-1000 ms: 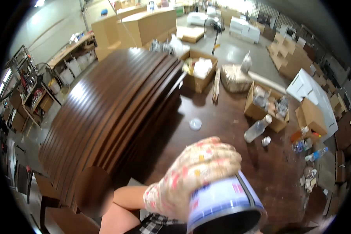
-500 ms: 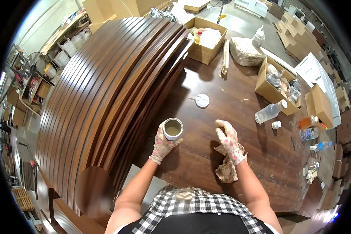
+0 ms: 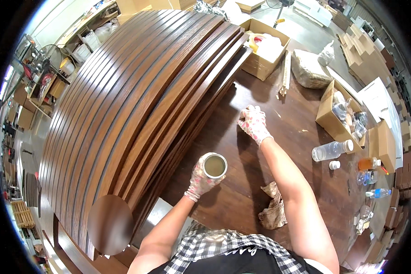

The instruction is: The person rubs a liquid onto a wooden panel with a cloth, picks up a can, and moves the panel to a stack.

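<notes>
My left hand (image 3: 202, 179), in a light glove with pink spots, is wrapped round a small open can (image 3: 215, 165). The can stands upright and holds a murky greyish-brown liquid. Farther forward, my right hand (image 3: 254, 123), in a matching glove, reaches over the dark wooden tabletop (image 3: 242, 178) with its fingers curled in. What lies under or between those fingers is hidden. A crumpled, stained brown cloth (image 3: 273, 208) lies beside my right forearm, touched by neither hand.
At left rises a big stack of brown wooden panels (image 3: 137, 100). Along the back and right stand a cardboard box (image 3: 260, 68), a wood strip (image 3: 285, 75), a wrapped bundle (image 3: 309, 68), another filled box (image 3: 329, 109), a clear bottle (image 3: 329, 151), a white cap (image 3: 334, 165) and several smaller bottles.
My right hand has left the cloth and moved forward to where a round white lid lay; the lid is now hidden. My left hand still holds the can. The whole view has shifted.
</notes>
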### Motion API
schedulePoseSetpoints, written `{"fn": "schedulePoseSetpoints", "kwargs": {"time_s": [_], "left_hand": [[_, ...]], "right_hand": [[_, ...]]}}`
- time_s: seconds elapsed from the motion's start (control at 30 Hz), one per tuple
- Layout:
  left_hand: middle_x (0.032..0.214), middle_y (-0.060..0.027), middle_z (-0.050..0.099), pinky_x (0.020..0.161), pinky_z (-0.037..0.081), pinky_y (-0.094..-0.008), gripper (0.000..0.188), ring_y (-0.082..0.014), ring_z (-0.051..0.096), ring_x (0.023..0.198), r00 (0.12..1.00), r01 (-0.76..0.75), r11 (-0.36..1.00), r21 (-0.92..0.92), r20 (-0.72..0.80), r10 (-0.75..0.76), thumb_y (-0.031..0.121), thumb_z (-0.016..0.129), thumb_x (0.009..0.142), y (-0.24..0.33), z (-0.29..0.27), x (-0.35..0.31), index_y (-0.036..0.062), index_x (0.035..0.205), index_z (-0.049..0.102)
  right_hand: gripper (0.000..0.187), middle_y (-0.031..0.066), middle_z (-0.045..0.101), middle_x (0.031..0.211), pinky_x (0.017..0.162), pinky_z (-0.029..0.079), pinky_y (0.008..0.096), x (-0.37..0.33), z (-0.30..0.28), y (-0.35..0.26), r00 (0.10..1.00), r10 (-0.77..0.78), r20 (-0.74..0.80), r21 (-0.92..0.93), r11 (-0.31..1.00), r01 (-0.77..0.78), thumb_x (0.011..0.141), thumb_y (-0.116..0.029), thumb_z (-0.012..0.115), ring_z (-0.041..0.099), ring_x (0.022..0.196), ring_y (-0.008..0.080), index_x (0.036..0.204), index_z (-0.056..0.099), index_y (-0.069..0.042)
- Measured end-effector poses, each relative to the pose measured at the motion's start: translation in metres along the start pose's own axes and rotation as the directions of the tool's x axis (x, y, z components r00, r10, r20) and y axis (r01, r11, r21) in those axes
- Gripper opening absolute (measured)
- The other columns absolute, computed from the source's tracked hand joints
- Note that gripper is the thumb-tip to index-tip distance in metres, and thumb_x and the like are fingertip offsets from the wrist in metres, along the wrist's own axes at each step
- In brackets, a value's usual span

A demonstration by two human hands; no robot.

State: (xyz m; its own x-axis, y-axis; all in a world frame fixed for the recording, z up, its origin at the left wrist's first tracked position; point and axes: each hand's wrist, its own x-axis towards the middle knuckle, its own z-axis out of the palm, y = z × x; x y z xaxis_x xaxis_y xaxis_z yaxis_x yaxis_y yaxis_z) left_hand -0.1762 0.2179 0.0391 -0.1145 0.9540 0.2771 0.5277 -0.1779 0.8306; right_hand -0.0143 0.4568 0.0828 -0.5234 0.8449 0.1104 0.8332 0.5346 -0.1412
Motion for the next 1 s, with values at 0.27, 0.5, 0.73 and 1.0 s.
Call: {"fn": "schedulePoseSetpoints", "kwargs": {"time_s": [0.27, 0.5, 0.73, 1.0], "left_hand": [[0.121, -0.0133, 0.058, 0.096, 0.049, -0.0385, 0.076, -0.0276, 0.059, 0.111, 0.999, -0.001, 0.996, -0.090, -0.036, -0.002, 0.033, 0.086, 0.069, 0.000, 0.005, 0.004, 0.0034, 0.128, 0.048], [0.117, -0.0145, 0.061, 0.096, 0.048, -0.0403, 0.073, -0.0312, 0.060, 0.108, 0.992, -0.125, 0.992, 0.025, 0.001, 0.125, 0.036, 0.086, 0.067, 0.001, 0.002, 0.009, 0.0023, 0.123, 0.054], [0.120, -0.0149, 0.061, 0.098, 0.048, -0.0403, 0.074, -0.0314, 0.060, 0.110, 0.995, -0.097, 0.995, 0.012, 0.036, 0.096, 0.035, 0.087, 0.066, 0.004, 0.001, 0.010, 0.0026, 0.124, 0.055], [0.119, -0.0150, 0.061, 0.097, 0.048, -0.0387, 0.078, -0.0302, 0.060, 0.109, 0.997, -0.057, 0.998, -0.010, 0.047, 0.057, 0.034, 0.090, 0.063, 0.001, -0.004, 0.009, 0.0022, 0.124, 0.054]], "right_hand": [[0.007, 0.0128, 0.067, 0.084, 0.070, 0.052, 0.0391, -0.003, -0.004, 0.030, 0.963, 0.248, -0.101, 0.759, 0.645, -0.086, 0.084, -0.013, 0.066, 0.065, 0.079, 0.0287, 0.087, 0.062, -0.008], [0.020, 0.0173, 0.069, 0.090, 0.079, 0.051, 0.0430, -0.034, 0.002, 0.065, 0.941, 0.321, -0.109, 0.403, 0.879, -0.253, 0.086, -0.026, 0.067, 0.066, 0.089, 0.0358, 0.089, 0.062, -0.007], [0.021, 0.0210, 0.069, 0.089, 0.080, 0.053, 0.0443, -0.029, 0.014, 0.052, 0.921, 0.389, 0.006, 0.228, 0.896, -0.380, 0.082, -0.027, 0.065, 0.067, 0.090, 0.0377, 0.089, 0.067, -0.008], [0.020, 0.0228, 0.068, 0.082, 0.076, 0.054, 0.0462, -0.076, 0.000, 0.023, 0.952, 0.303, -0.030, 0.238, 0.928, -0.288, 0.083, -0.024, 0.065, 0.068, 0.082, 0.0395, 0.087, 0.064, -0.004]]}}
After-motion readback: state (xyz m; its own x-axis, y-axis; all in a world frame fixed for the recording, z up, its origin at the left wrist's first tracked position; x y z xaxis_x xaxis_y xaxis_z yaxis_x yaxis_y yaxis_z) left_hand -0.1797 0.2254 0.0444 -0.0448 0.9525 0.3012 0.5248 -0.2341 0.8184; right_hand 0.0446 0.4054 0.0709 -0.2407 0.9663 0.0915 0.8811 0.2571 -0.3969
